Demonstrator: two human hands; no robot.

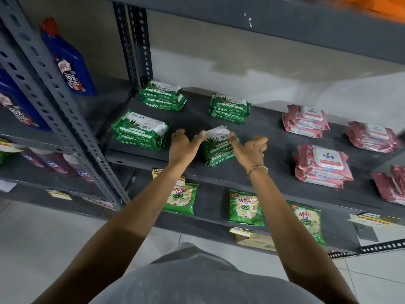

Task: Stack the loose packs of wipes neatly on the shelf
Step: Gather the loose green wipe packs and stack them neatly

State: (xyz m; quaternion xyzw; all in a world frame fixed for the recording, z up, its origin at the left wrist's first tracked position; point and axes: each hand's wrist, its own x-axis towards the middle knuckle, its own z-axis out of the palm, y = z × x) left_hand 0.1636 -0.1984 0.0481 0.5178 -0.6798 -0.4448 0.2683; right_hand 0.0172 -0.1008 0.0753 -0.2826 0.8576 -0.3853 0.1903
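Green Origami wipe packs lie in small stacks on the dark grey shelf [263, 137]: one stack at the back left [162, 95], one at the front left [140, 129], one at the back middle [229, 108]. A fourth green stack [215, 149] sits near the front edge between my hands. My left hand [183, 145] is at its left side, thumb touching the top pack's corner, fingers apart. My right hand [251, 149] is at its right side, fingertips against the top pack. Neither hand grips a pack.
Pink Kara wipe stacks [305, 121] [322, 165] [372, 137] fill the shelf's right half. Blue cleaner bottles [68, 60] stand on the left rack behind a slotted upright [54, 102]. Green Wheel detergent packets [245, 208] stand on the shelf below. Another shelf hangs overhead.
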